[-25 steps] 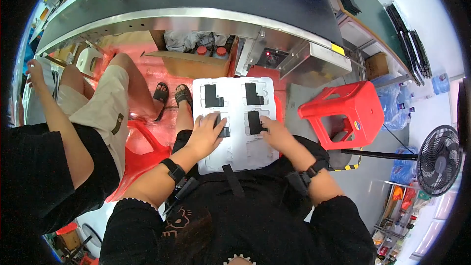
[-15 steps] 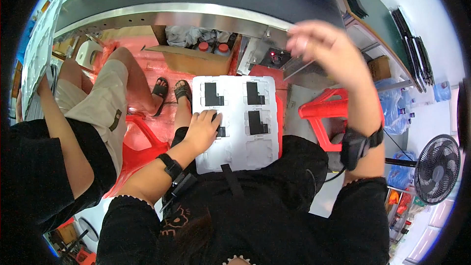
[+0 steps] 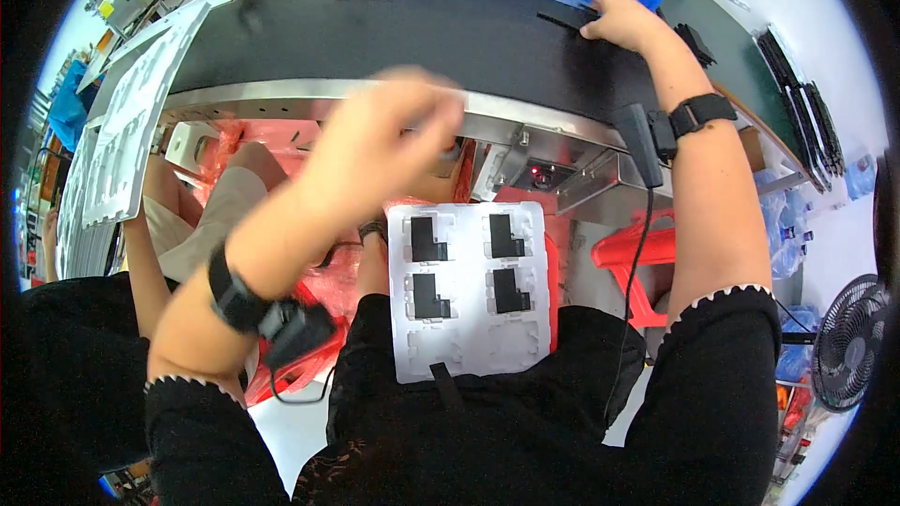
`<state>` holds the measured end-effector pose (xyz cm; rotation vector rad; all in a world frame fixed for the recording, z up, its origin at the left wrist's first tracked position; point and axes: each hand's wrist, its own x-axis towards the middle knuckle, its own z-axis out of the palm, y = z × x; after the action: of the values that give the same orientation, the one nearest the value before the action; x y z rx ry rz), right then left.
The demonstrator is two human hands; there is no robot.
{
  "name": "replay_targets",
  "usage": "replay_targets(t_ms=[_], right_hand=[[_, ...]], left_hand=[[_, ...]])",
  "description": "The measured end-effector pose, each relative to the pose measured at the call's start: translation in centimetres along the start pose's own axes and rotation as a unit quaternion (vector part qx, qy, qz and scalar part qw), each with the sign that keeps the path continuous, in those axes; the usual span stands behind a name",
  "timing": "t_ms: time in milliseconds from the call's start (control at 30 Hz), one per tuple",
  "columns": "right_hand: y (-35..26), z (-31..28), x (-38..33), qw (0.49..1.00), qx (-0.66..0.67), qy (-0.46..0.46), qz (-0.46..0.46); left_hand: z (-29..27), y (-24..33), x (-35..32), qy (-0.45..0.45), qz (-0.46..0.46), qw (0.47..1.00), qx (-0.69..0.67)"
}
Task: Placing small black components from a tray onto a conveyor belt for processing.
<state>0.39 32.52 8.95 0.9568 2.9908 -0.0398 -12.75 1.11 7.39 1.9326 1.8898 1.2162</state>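
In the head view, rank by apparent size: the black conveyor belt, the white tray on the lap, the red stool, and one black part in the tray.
1. Black conveyor belt
2. White tray
3. Red stool, partly hidden by the right arm, so its rank below the tray is unsure
4. Black part

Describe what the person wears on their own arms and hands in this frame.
Both hands, left hand and right hand, are bare with no gloves. Each wrist carries a black wristband with a small black device and a thin black cable. Short black sleeves have pale scalloped trim.
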Motion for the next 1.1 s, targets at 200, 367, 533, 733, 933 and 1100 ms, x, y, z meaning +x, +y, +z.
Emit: replay_targets(t_ms=[200, 367, 533, 733, 933, 1100], right_hand=[[-0.3, -3.4, -4.7, 0.991, 0.055, 0.076, 0.094], [-5.4, -4.4, -15.9, 0.918, 0.361, 0.102, 0.130], [-10.4, 3.2, -27.7, 0.761, 0.533, -0.242, 0.278], [-13.3, 18.3, -39.5, 0.619, 0.612, -0.323, 0.372], [-13.5, 19.4, -40.6, 0.715, 0.517, -0.338, 0.328], [-13.2, 20.7, -40.3, 0.755, 0.474, -0.416, 0.181]], left_hand=[[-0.2, -5.5, 11.3, 0.113, -0.142, 0.912, 0.367], [1.0, -7.1, 13.8, -0.059, -0.295, 0.857, 0.418], [-0.4, -1.8, 12.7, -0.097, -0.303, 0.872, 0.372], [2.0, -1.2, 5.4, 0.077, 0.011, 0.948, 0.310], [4.5, 6.3, -11.9, -0.123, 0.093, 0.981, 0.118], [7.9, 5.5, -22.7, -0.279, 0.014, 0.956, 0.093]])
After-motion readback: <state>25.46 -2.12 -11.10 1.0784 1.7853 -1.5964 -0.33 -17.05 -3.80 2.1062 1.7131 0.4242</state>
